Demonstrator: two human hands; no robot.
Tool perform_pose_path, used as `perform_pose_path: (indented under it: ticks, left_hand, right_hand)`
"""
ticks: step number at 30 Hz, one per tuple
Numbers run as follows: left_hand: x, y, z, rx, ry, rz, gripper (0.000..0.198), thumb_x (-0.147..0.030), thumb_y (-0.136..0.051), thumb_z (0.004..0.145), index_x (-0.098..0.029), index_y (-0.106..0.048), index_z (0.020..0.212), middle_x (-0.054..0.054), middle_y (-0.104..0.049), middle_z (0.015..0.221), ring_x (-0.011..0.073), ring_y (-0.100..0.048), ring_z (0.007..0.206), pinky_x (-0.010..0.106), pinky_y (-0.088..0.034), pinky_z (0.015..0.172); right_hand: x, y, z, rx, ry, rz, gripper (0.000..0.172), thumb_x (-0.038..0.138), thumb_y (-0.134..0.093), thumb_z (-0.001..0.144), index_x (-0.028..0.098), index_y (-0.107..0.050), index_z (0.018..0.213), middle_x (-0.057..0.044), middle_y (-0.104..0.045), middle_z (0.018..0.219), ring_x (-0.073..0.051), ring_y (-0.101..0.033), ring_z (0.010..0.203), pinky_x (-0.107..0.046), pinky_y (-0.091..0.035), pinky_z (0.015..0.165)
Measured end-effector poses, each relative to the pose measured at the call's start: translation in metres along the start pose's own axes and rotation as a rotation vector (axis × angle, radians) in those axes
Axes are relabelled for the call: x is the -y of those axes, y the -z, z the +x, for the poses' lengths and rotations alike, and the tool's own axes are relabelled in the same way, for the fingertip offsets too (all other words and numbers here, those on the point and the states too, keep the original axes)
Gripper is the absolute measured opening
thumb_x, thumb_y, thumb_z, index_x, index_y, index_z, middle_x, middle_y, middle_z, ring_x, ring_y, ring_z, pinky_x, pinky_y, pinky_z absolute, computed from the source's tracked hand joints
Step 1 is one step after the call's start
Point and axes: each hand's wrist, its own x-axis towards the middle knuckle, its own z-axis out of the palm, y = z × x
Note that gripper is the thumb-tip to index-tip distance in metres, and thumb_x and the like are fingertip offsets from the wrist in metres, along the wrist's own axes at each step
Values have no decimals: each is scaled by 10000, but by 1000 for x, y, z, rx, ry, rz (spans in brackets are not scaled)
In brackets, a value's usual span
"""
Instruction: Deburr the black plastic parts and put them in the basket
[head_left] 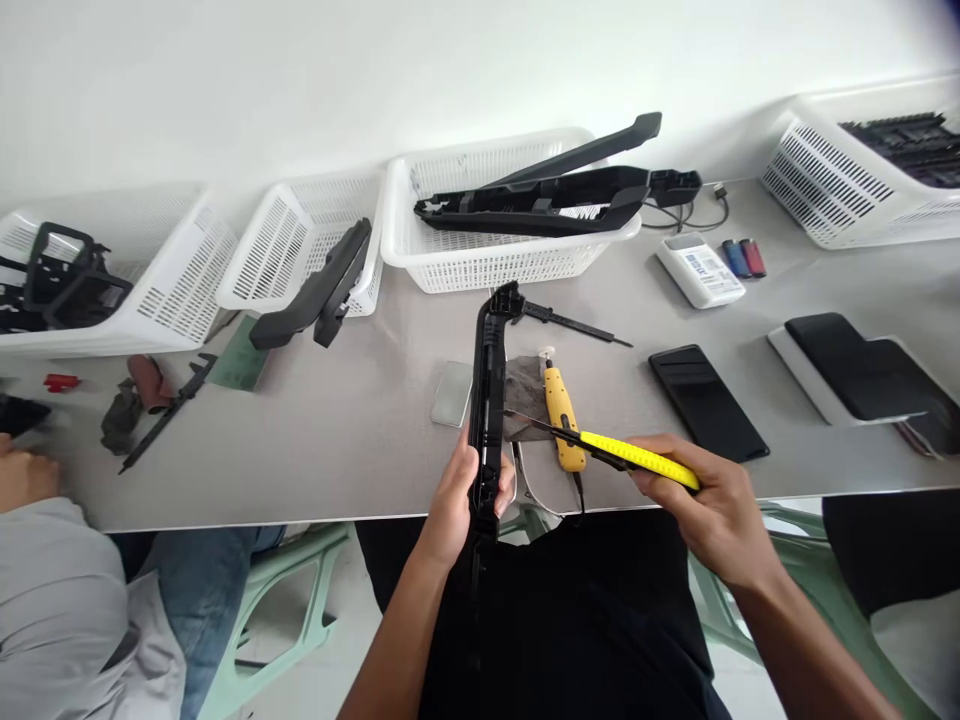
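My left hand [450,505] is wrapped round the lower part of a long black plastic part [490,400], which stands nearly upright in view at the table's front edge. In my right hand [709,510] is a yellow utility knife [637,457]. Its thin blade points left, and the tip is at the right edge of the black part; whether it touches, I cannot tell. Behind the knife lies a yellow corded hand tool [559,405] on a dark cloth [525,385]. A black caliper [574,322] rests just beyond the part.
White baskets [510,268] holding black plastic parts line the wall. To the right are a black phone [709,400], a white box-shaped device [701,270] and lighters [742,258]. A second caliper [169,415] lies left, near a co-worker's hand [26,480]. Green stools [300,600] stand below.
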Motion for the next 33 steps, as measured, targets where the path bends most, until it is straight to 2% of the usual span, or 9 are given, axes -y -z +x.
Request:
perform_pose_path:
  ticks: [6, 9, 12, 20, 25, 29, 33]
  left_hand:
    - [-5, 2, -1, 51, 22, 125, 462, -485, -506, 1101, -186, -537, 1451, 13, -653, 794, 104, -479, 548, 233, -406, 533]
    - [-7, 1, -1, 48, 30, 124, 476, -493, -538, 1085, -186, -570, 1448, 47, -693, 853, 111, -507, 563, 240, -425, 535]
    - [-7, 2, -2, 42, 41, 120, 451, -477, -576, 1070, -187, -604, 1414, 71, -711, 915, 112, -531, 578, 250, -446, 553]
    - [1, 9, -3, 23, 7, 85, 429, -446, -622, 1050, -230, -587, 1419, 77, -717, 1010, 108, -574, 573, 251, -458, 536]
    - [2, 8, -3, 2, -4, 60, 422, -462, -639, 1043, -247, -593, 1403, 47, -689, 945, 106, -567, 583, 244, -445, 542]
    - [1, 5, -4, -24, 18, 69, 378, -494, -639, 1048, -266, -587, 1344, 2, -626, 832, 115, -566, 610, 248, -449, 582]
    - [2, 6, -5, -4, 40, 84, 388, -527, -628, 1052, -239, -592, 1308, -17, -553, 793, 117, -560, 635, 251, -451, 606]
  right_hand:
    - [9, 15, 18, -9, -31, 24, 174, 383, -728, 848, 241, -825, 874, -19, -729, 758, -179, -583, 629, -278, -459, 556]
    - [11, 22, 28, -8, -50, 29, 179, 385, -723, 843, 236, -820, 863, -9, -668, 696, -162, -512, 596, -279, -403, 530]
    - [11, 29, 39, 46, -62, 21, 177, 382, -711, 829, 230, -801, 831, -8, -644, 680, -174, -524, 621, -289, -400, 555]
    - [16, 41, 54, 64, -39, -16, 193, 394, -712, 829, 237, -819, 869, -5, -654, 686, -174, -543, 618, -289, -403, 555]
    - [12, 41, 52, 153, -8, 9, 214, 415, -714, 881, 237, -826, 921, -25, -714, 769, -194, -613, 680, -289, -471, 605]
    - [11, 35, 52, 95, 20, 5, 196, 396, -701, 909, 250, -826, 945, -19, -695, 774, -188, -605, 689, -279, -476, 611]
    - [14, 28, 56, 178, 53, 36, 217, 392, -689, 934, 242, -835, 991, -28, -729, 821, -188, -616, 689, -279, -483, 605]
